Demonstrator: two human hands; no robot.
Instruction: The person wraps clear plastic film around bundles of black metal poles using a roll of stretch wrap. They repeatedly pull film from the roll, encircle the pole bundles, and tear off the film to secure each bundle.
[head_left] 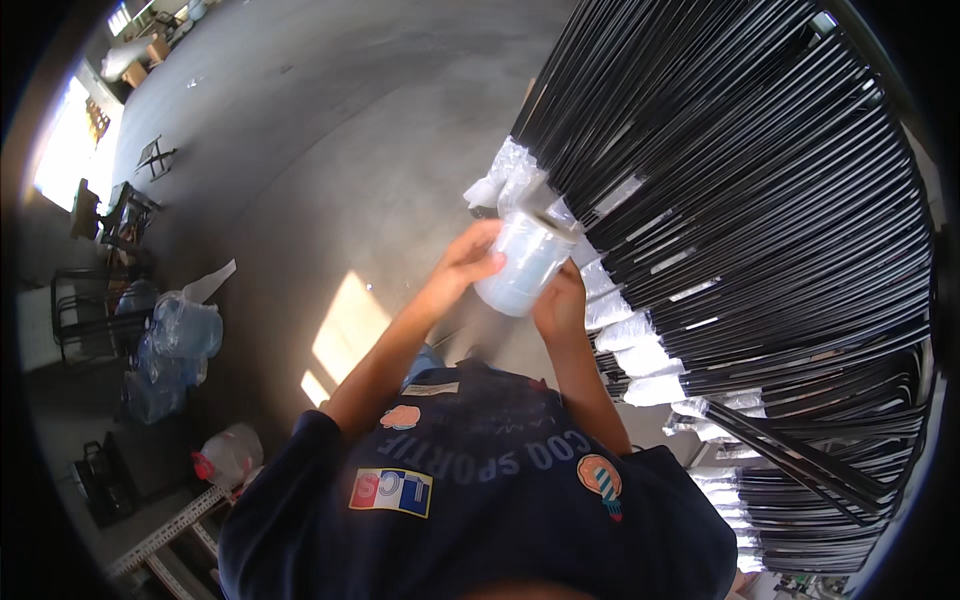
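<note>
A roll of clear stretch film [522, 265] is held between my hands in front of my body, tilted, with the rim of its core showing at the top right. My left hand [468, 262] grips the roll's left side, thumb lying on the film. From the lower right, my right hand [562, 302] holds the other side; its fingers are partly hidden behind the roll. Just beyond and to the right lie long bundles of thin black rods [700, 180], their near ends wrapped in whitish clear film [640, 345].
The rod stack fills the right side, with a few rods [790, 455] lying askew across it. At left are film-wrapped bluish containers [185, 325], a dark metal frame [85, 310] and a perforated metal rail [170, 530]. A small folding stool [155, 157] stands on the grey floor [330, 130].
</note>
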